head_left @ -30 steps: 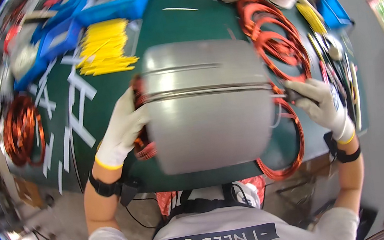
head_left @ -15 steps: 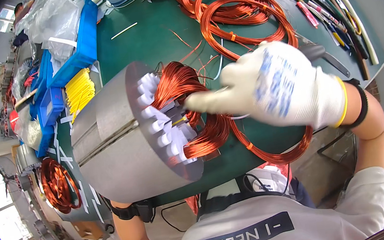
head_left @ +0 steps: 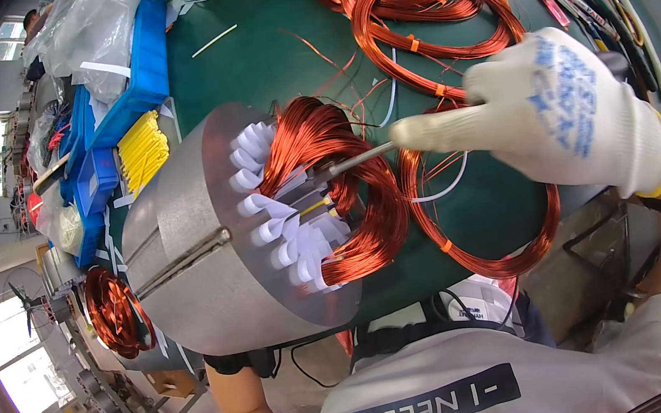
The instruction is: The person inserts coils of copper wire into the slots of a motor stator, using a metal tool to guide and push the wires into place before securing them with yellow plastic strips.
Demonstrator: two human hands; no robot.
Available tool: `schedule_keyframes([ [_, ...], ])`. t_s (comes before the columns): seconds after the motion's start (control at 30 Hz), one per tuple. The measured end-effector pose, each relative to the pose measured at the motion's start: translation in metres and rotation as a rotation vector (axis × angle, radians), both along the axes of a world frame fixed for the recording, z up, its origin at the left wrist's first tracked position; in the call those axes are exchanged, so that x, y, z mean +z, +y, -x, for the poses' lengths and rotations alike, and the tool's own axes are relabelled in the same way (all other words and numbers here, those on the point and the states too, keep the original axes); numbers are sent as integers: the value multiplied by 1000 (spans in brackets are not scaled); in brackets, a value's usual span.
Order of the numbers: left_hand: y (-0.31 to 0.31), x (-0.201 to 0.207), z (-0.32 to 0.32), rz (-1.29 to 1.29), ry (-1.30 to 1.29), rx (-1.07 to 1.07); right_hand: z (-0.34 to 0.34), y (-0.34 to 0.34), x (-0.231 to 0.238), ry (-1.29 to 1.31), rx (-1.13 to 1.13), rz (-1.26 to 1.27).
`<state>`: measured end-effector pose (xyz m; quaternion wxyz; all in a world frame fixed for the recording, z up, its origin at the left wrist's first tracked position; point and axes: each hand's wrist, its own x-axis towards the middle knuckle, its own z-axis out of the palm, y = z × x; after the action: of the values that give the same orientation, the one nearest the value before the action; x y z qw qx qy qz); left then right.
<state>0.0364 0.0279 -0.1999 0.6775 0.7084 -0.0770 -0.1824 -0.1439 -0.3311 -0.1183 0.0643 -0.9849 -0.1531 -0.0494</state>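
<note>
Grey metal showed in the head view: our cylinder [head_left: 187, 269] lay sideways on the tabletop [head_left: 260, 68]. Right of it, our right hand [head_left: 558, 111] had its fingers clamped on a thin rod [head_left: 362, 157], tip at the cylinder's copper windings [head_left: 308, 138]. Our left hand was hidden, its fingers' state unclear.

Copper-orange winding [head_left: 384, 207]; rod [head_left: 363, 157] apparently grey.

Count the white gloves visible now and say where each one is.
1: the white glove on the right hand, which holds a thin metal tool beside copper windings. The left hand is hidden by the grey metal cylinder, so another glove may be there.
</note>
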Motion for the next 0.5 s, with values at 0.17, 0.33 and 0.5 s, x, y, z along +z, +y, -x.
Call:
schedule_keyframes([
  [0.17, -17, -13, 27, 7, 17, 0, 9, -16, -21, 185, -69, -445],
  [0.33, -24, -22, 32, 5, 2, -8, 13, -23, -49, 4, 13, -394],
  [0.5, -20, -22, 26, -1, -6, -18, 1, -31, -44, -50, 104, -295],
])
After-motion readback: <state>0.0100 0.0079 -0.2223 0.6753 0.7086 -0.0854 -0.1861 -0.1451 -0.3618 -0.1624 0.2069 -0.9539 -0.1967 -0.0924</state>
